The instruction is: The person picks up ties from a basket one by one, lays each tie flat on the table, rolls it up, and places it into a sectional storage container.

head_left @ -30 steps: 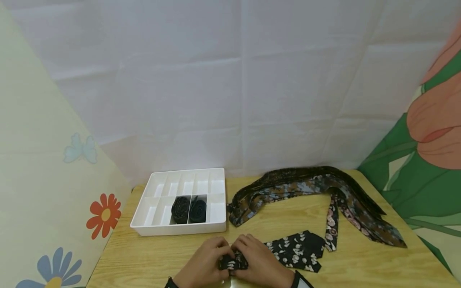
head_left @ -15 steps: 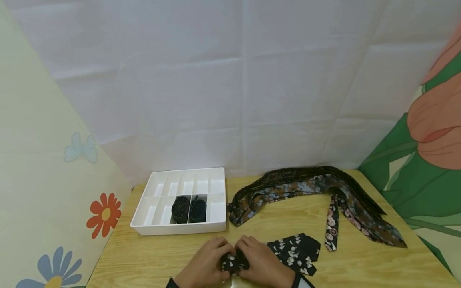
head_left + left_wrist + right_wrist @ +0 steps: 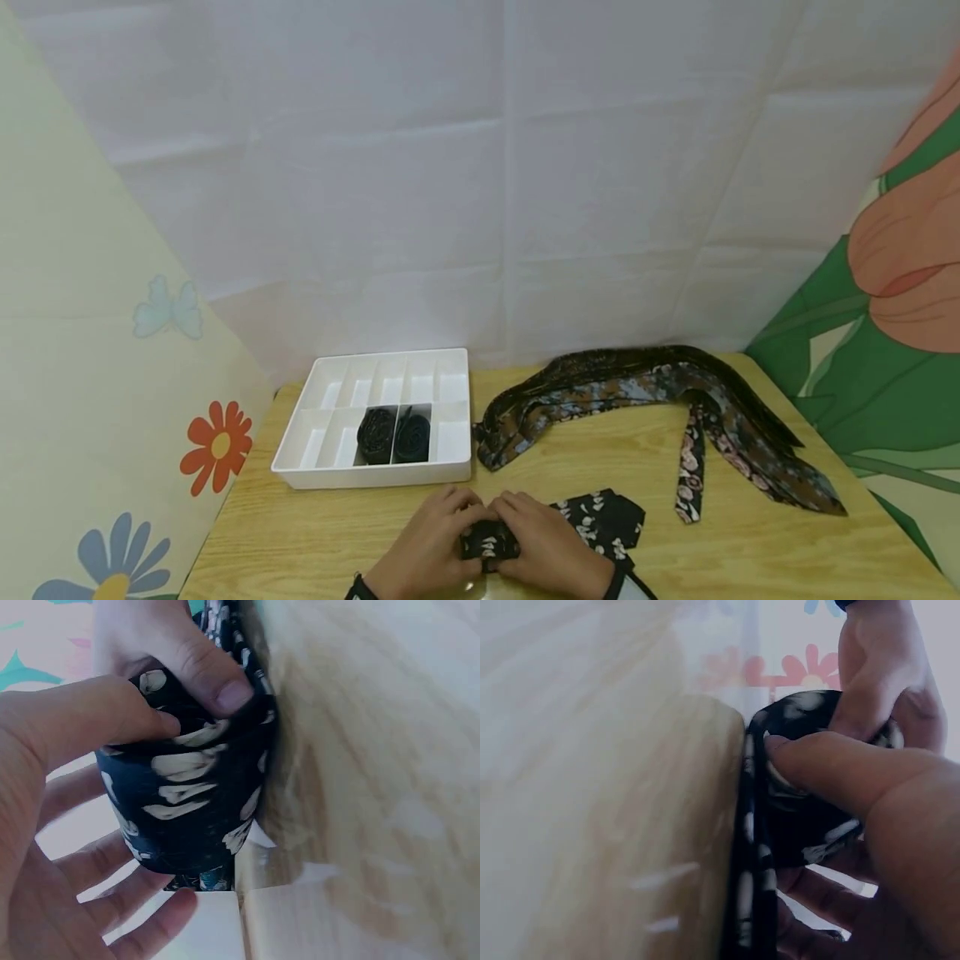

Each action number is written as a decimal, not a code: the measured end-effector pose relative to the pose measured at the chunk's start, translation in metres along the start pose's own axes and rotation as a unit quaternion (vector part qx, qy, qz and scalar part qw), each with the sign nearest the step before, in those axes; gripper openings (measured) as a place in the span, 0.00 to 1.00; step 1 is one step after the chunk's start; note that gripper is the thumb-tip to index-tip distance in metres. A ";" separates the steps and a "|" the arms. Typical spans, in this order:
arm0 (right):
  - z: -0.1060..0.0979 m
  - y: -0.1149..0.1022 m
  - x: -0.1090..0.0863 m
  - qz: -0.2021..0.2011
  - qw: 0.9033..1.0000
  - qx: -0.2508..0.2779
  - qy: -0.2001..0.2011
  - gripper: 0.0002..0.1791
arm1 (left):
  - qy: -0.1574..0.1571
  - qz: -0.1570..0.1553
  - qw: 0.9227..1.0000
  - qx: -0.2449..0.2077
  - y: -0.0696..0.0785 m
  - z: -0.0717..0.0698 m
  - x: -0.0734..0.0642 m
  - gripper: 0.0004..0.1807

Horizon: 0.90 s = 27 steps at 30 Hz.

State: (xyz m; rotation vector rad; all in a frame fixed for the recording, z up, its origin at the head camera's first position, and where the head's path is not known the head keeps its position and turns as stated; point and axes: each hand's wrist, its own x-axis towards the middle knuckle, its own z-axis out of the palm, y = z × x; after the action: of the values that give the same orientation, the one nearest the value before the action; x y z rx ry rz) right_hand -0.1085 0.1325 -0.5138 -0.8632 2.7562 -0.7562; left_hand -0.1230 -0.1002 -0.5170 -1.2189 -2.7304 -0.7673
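Note:
A black necktie with white petal shapes is partly rolled up, its roll (image 3: pixel 490 542) between both hands at the table's front. The left hand (image 3: pixel 431 546) grips the roll's left side, thumb pressed into the coil in the left wrist view. Opposite it, the right hand (image 3: pixel 551 546) holds the other side, its thumb at the coil's centre in the right wrist view. The flat wide end (image 3: pixel 611 518) of the same necktie trails out to the right along the wood. Fingers hide part of the roll in the head view.
Behind the hands stands a white divided tray (image 3: pixel 371 477), with two rolled dark neckties (image 3: pixel 376 435) in neighbouring front compartments. Several patterned neckties (image 3: pixel 637 387) lie in a curved pile at the back right of the wooden table (image 3: pixel 757 550). A white sheet (image 3: pixel 375 208) hangs behind.
The necktie's flat end has slid left toward the hands, and less of it lies out on the table. Both hands have stayed on the roll, with small finger shifts.

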 end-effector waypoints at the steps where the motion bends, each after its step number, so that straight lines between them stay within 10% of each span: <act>1: 0.000 0.001 0.000 -0.001 1.000 0.002 -0.002 0.26 | -0.001 -0.001 1.000 -0.004 0.000 0.000 0.000 0.24; 19: -0.012 0.011 -0.003 -0.008 0.999 -0.013 -0.028 0.32 | -0.018 -0.030 0.999 0.001 -0.001 -0.002 0.000 0.24; 27: -0.022 0.018 -0.006 -0.028 0.999 0.011 -0.018 0.20 | -0.015 -0.026 0.999 -0.027 -0.004 -0.004 -0.003 0.22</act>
State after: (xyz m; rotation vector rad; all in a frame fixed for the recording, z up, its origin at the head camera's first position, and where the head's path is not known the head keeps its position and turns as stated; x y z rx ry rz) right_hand -0.1185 0.1584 -0.5043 -0.9428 2.6975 -0.7713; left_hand -0.1241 -0.1062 -0.5160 -1.1825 -2.7944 -0.8416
